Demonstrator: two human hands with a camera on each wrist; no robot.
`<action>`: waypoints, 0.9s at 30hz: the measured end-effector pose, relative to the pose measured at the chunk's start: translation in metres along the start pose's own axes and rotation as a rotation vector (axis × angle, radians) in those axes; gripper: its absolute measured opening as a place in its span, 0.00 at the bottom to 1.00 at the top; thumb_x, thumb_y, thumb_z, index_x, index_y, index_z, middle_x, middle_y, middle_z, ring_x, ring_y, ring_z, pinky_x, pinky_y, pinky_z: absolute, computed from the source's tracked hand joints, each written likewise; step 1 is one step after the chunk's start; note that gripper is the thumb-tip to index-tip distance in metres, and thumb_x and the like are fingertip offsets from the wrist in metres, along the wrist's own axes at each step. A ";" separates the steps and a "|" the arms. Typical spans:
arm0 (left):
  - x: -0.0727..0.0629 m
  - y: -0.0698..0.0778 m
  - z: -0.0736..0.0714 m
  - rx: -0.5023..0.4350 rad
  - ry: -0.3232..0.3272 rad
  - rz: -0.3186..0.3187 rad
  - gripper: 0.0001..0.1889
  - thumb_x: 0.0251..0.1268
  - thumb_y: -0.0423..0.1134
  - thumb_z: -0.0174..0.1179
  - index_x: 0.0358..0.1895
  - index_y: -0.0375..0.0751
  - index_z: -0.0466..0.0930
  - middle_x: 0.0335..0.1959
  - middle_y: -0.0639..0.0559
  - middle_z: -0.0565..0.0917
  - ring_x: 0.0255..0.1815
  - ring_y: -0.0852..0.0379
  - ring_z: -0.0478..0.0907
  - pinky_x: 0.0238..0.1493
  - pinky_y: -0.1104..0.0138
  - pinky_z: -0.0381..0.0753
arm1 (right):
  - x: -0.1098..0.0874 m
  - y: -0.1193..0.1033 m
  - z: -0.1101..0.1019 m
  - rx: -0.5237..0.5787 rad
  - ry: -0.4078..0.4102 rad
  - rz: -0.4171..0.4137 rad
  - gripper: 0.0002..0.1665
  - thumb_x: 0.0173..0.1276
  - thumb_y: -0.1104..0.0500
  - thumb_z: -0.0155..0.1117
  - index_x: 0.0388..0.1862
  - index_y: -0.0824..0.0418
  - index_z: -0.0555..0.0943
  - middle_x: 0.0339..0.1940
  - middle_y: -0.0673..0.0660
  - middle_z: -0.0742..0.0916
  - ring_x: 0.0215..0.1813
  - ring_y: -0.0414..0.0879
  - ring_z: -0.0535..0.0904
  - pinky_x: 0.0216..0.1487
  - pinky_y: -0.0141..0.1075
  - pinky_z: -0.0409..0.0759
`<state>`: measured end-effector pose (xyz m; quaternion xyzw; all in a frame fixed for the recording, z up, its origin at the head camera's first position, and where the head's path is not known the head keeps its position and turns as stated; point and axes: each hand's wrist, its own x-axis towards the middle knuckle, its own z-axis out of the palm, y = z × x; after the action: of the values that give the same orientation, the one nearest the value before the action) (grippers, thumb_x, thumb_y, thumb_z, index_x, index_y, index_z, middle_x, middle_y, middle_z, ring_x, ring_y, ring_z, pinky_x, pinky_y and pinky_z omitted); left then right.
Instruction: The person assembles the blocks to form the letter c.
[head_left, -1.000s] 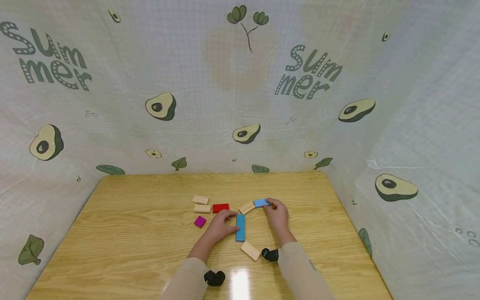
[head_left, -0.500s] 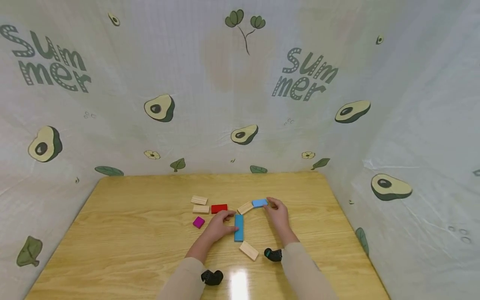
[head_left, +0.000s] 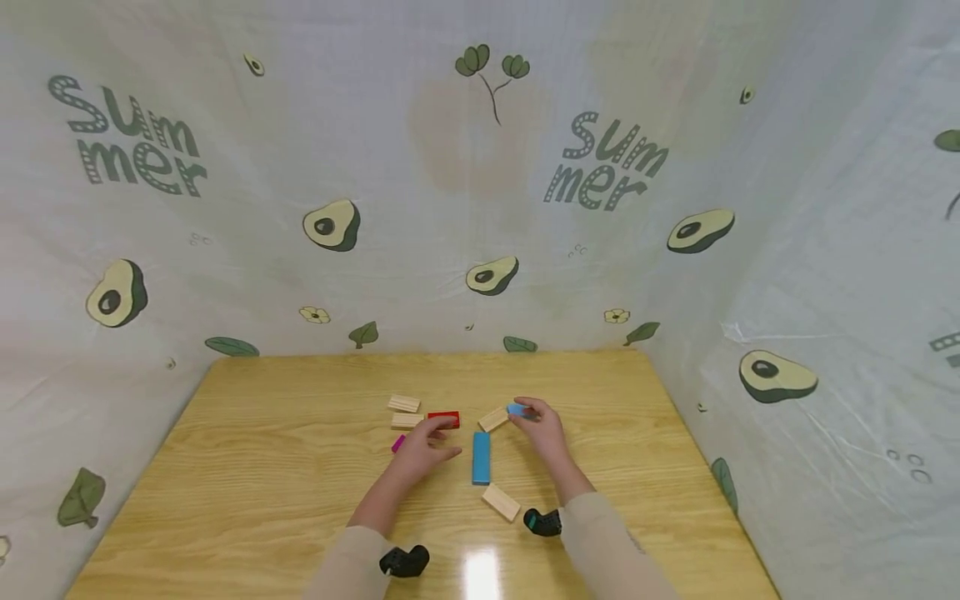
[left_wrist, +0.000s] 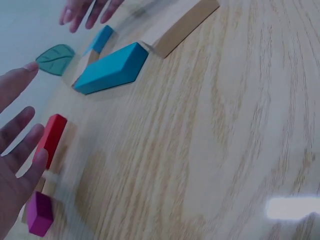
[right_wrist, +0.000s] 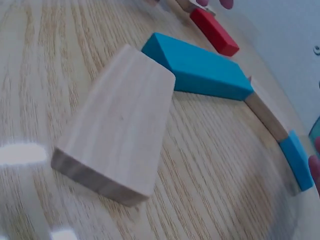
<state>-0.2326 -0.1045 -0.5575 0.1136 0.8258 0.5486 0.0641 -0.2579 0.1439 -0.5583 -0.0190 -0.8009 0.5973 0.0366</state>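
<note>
My left hand (head_left: 422,454), fingers spread and holding nothing, hovers beside the red block (head_left: 444,419) and partly covers the magenta block (head_left: 398,444). To its right, apart from it, a long blue block (head_left: 481,458) lies on the table. Beyond that block's far end lies a plain wooden block (head_left: 493,419), in line with a smaller light-blue block (head_left: 516,409). My right hand (head_left: 545,429) is over the light-blue block and hides part of it. In the left wrist view, the right hand's loose fingers (left_wrist: 92,12) appear above that block, apart from it.
Near the long blue block's front end lies another wooden block (head_left: 501,502). Two more wooden blocks, one nearer (head_left: 408,421) and one farther (head_left: 405,403), lie left of the red one. Printed cloth (head_left: 480,183) hangs behind the wooden table (head_left: 262,467).
My left hand has drawn off the long blue block to the left, toward the magenta block. My right hand has shifted slightly left over the light-blue block. The head view has shifted a little.
</note>
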 end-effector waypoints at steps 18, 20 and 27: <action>-0.024 -0.008 -0.041 0.024 0.118 -0.104 0.28 0.60 0.35 0.69 0.65 0.40 0.74 0.57 0.42 0.76 0.52 0.43 0.76 0.48 0.55 0.81 | -0.007 -0.026 0.073 -0.026 -0.204 -0.046 0.21 0.66 0.62 0.68 0.57 0.63 0.81 0.57 0.60 0.79 0.54 0.58 0.75 0.46 0.46 0.80; -0.028 -0.009 -0.046 0.022 0.129 -0.114 0.28 0.60 0.35 0.69 0.65 0.40 0.74 0.56 0.42 0.77 0.51 0.43 0.76 0.46 0.56 0.82 | -0.008 -0.029 0.083 -0.027 -0.217 -0.046 0.20 0.66 0.62 0.68 0.57 0.62 0.82 0.56 0.60 0.79 0.53 0.59 0.75 0.45 0.44 0.80; -0.039 -0.014 -0.064 0.002 0.173 -0.118 0.28 0.60 0.32 0.68 0.65 0.39 0.74 0.57 0.43 0.76 0.53 0.43 0.75 0.51 0.53 0.79 | -0.010 -0.041 0.111 0.013 -0.295 -0.050 0.20 0.65 0.63 0.69 0.56 0.64 0.81 0.51 0.63 0.82 0.48 0.54 0.79 0.44 0.40 0.82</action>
<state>-0.2111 -0.1770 -0.5458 0.0171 0.8342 0.5507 0.0243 -0.2568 0.0255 -0.5509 0.0890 -0.7940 0.5976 -0.0664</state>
